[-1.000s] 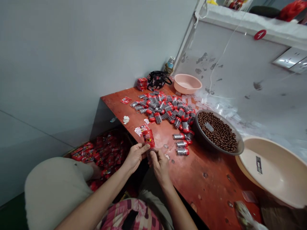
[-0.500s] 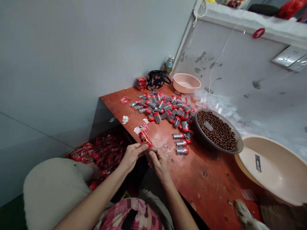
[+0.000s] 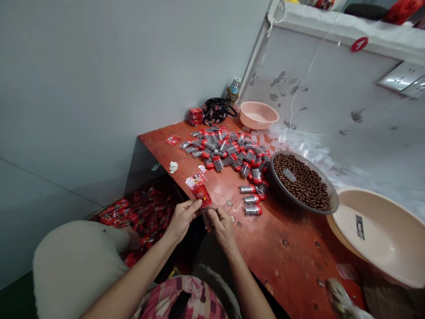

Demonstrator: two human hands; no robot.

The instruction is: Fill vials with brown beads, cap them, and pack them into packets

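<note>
At the table's near edge, my left hand [image 3: 183, 218] pinches a red printed packet [image 3: 202, 194] between thumb and fingers. Close beside it, my right hand [image 3: 223, 227] is closed round a small clear container [image 3: 206, 215] at the packet's lower end. Most of that container is hidden by the fingers, and I cannot tell how far it is inside the packet. Flat red labels or wrappers [image 3: 196, 178] lie just beyond. Farther back spreads a heap of small clear containers [image 3: 229, 148] with dark contents and red caps. Several more [image 3: 253, 209] lie in a short row to the right.
Right of the heap stands a grey basin of brown balls [image 3: 333, 204], then a large beige basin [image 3: 381, 217]. A pink basin [image 3: 259, 116] and black bag [image 3: 215, 111] are at the back. Red packets [image 3: 141, 212] fill a container below left.
The red packet has turned slightly in my left hand and now shows more of its broad face. My right hand stays almost in place.
</note>
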